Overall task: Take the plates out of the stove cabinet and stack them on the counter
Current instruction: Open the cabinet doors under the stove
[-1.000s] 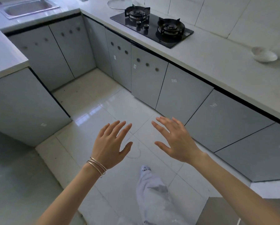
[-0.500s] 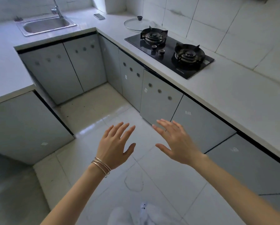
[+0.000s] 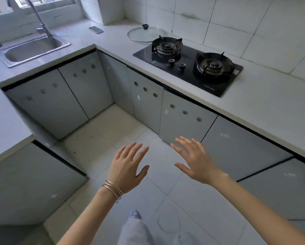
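Note:
The black two-burner stove [image 3: 188,65] is set into the white counter [image 3: 265,106] on the right. Below it are two grey cabinet doors with round holes, the left one [image 3: 146,103] and the right one [image 3: 183,124], both closed. No plates are visible. My left hand [image 3: 128,167], with thin bangles on the wrist, and my right hand [image 3: 196,160] hover over the floor in front of these doors, fingers spread, holding nothing. The right hand's fingertips are close to the lower corner of the right door.
A glass pot lid [image 3: 144,33] lies on the counter behind the stove. A phone [image 3: 96,29] rests near the corner, and a steel sink [image 3: 31,49] with a tap is at the far left. More closed grey cabinets line the U-shaped counter around the tiled floor [image 3: 102,135].
The view has tilted up and swung left, bringing the stove and sink nearer the centre; a white bowl on the right counter has left the view. Both hands stay open and spread.

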Demonstrator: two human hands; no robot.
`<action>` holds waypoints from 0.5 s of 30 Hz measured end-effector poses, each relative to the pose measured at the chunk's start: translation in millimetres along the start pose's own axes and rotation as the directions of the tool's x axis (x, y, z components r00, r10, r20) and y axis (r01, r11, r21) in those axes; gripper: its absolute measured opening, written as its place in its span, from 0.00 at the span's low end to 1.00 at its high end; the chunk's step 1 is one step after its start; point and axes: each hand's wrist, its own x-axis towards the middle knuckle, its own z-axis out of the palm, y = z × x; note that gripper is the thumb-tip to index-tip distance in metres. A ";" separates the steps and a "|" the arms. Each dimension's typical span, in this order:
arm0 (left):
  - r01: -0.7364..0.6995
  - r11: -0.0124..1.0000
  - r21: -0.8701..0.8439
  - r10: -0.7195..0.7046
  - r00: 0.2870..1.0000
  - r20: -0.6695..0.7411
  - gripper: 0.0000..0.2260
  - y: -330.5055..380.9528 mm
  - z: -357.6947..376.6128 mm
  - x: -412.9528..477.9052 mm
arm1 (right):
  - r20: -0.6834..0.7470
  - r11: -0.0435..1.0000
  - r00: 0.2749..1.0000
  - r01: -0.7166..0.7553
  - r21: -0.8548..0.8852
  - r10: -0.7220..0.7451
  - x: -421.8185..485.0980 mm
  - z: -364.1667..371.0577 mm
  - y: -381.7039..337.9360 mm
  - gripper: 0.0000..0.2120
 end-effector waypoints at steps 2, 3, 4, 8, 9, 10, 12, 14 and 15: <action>-0.060 0.998 0.003 0.060 0.998 -0.005 0.24 -31.8 -10.0 18.3 | -0.018 1.000 1.000 -0.024 0.000 0.024 30.8 -3.0 -9.4 0.27; -0.087 0.996 -0.001 0.087 0.996 -0.007 0.24 -46.3 -14.3 28.4 | -0.030 0.999 0.999 -0.039 -0.003 0.039 45.7 -4.2 -13.4 0.27; -0.112 0.994 -0.002 0.112 0.994 -0.013 0.23 -59.6 -17.6 39.4 | -0.046 0.999 0.998 -0.045 -0.010 0.045 60.6 -5.1 -16.9 0.27; -0.155 0.988 -0.018 0.155 0.988 -0.027 0.23 -98.0 -19.7 75.8 | -0.077 0.997 0.994 -0.073 -0.004 0.072 107.2 -1.9 -24.5 0.26; -0.160 0.987 -0.030 0.160 0.987 -0.018 0.23 -106.1 -17.7 81.7 | -0.068 0.996 0.994 -0.089 -0.003 0.088 115.1 1.2 -25.5 0.27; -0.164 0.986 -0.034 0.164 0.986 -0.009 0.23 -114.6 -15.0 88.0 | -0.058 0.995 0.993 -0.102 -0.009 0.101 122.9 4.8 -25.6 0.27; -0.172 0.985 -0.029 0.172 0.985 0.006 0.23 -131.3 -9.2 103.4 | -0.046 0.993 0.992 -0.119 -0.011 0.119 138.7 12.8 -21.1 0.26; -0.181 0.983 -0.031 0.181 0.983 0.014 0.24 -146.8 -2.3 119.3 | -0.035 0.991 0.990 -0.134 0.003 0.134 155.2 21.4 -12.1 0.26; -0.187 0.982 -0.034 0.188 0.982 0.016 0.24 -153.6 0.7 128.0 | -0.026 0.990 0.990 -0.142 0.005 0.142 164.1 25.6 -6.6 0.26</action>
